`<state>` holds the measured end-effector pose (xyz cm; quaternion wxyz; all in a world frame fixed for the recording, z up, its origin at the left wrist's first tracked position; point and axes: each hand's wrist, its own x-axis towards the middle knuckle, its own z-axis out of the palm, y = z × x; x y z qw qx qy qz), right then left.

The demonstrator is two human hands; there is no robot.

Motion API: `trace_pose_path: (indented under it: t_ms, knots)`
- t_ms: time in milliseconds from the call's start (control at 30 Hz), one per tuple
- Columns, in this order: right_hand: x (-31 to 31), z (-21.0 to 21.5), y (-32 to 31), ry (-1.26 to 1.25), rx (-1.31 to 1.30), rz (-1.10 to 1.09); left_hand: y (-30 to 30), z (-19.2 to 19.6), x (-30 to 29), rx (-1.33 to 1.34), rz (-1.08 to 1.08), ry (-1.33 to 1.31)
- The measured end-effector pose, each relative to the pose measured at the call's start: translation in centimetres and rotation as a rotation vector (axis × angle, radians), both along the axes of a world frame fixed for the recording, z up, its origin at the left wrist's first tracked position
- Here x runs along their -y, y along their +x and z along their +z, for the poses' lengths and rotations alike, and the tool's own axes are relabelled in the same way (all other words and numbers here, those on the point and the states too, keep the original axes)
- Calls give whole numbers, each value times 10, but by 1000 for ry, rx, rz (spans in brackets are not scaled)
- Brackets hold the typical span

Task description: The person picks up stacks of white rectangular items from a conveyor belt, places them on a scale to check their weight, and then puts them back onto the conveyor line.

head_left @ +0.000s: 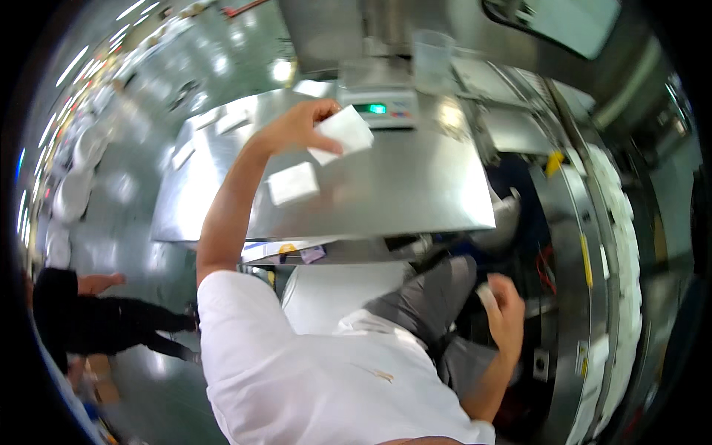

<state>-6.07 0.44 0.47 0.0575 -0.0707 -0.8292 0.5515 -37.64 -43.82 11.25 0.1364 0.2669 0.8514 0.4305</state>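
White rectangular pad (351, 133): broad face plain, edges straight; I grip it by its left side between the thumb and fingers of my left hand (302, 127). It is held just to the left and on my side of the digital scale (382, 108), turned obliquely to it; contact with the scale unclear. Second white rectangular pad (294, 184): lies flat, slightly rotated, farther left of the scale and nearer me.

A white short-sleeved shirt (311, 378) with a small tan mark (383, 374) is worn with grey trousers (429, 302).
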Motion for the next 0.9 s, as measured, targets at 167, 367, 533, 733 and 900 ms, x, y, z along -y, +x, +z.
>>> trace_pose_path:
  t_ms: [167, 367, 533, 733, 900]
  knots:
    - [39, 40, -8, -227, -363, 169, 129, -14, -150, 309, -375, 377]
    - [22, 58, 68, 39, -561, -125, 202, -46, -263, 137, -697, 474]
    - [-6, 52, 123, 492, -746, -444, 253, -84, -330, -63, -593, 543]
    - [-22, 60, 187, 1102, -720, -501, 305, -116, -361, 1402, -758, 670]
    - [-29, 36, 215, 1222, -532, -471, 323, -121, -400, 1345, -790, 505]
